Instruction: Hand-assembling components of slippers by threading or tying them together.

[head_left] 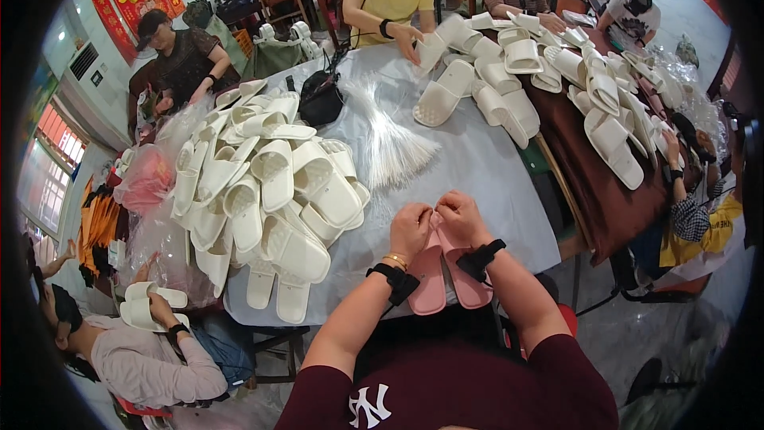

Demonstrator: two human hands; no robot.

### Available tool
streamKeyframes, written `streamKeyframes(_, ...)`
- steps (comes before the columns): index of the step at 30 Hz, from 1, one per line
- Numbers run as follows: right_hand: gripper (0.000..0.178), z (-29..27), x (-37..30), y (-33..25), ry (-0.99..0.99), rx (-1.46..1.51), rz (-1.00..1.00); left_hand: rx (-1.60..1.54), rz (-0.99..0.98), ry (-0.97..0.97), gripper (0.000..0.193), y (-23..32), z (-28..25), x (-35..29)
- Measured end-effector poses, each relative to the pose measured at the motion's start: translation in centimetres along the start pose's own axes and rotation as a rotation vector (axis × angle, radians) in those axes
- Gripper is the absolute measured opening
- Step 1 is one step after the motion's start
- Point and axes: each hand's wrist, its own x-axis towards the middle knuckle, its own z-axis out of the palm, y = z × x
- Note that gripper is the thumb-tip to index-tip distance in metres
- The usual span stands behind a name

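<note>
A pair of pink slippers, one on the left (427,275) and one on the right (471,283), stands at the table's near edge between my wrists. My left hand (410,229) is closed in a pinch at their upper end. Close beside it, my right hand (460,213) pinches too, its fingertips almost meeting the left ones. Whatever is between the fingers is too small to make out. Just beyond my hands lies a fanned bundle of thin clear plastic strands (394,147). To the left rises a large heap of white slippers (274,175).
More white slippers (446,91) lie at the far right of the pale-covered table (485,179), where a person (390,0) in yellow handles one. A black bag (320,98) sits behind the heap. A brown-covered table (573,167) adjoins on the right. Co-workers sit around.
</note>
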Motion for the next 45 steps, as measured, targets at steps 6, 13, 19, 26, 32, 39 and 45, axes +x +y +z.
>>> streamKeyframes(6, 0.012, -0.2, 0.5, -0.4, -0.028, 0.026, 0.030, 0.005, 0.000, -0.017, 0.013, 0.0, -0.1, 0.6)
streamKeyframes(13, 0.013, 0.2, 0.5, -0.8, -0.023, 0.078, 0.098, -0.012, -0.026, -0.007, 0.012, 0.2, -0.4, 0.2)
streamKeyframes(19, 0.010, -0.3, 0.3, 1.1, -0.123, 0.005, 0.032, -0.034, -0.053, -0.020, 0.012, 0.6, -0.4, 0.1)
streamKeyframes(26, 0.012, 0.1, 1.0, 1.3, -0.199, -0.066, 0.058, -0.026, -0.039, -0.066, 0.012, -0.4, -0.5, 0.1)
streamKeyframes(32, 0.011, -0.1, 0.6, 2.0, -0.119, 0.066, 0.007, -0.061, -0.138, -0.038, 0.016, 0.1, -0.1, 0.2)
streamKeyframes(39, 0.011, -0.1, 0.7, 1.1, -0.114, 0.083, 0.067, -0.014, -0.089, -0.072, 0.017, 0.2, -0.3, 0.1)
streamKeyframes(45, 0.011, 0.1, 0.8, 1.8, -0.137, 0.058, 0.002, 0.043, -0.005, -0.087, 0.016, -0.3, 0.1, 0.3)
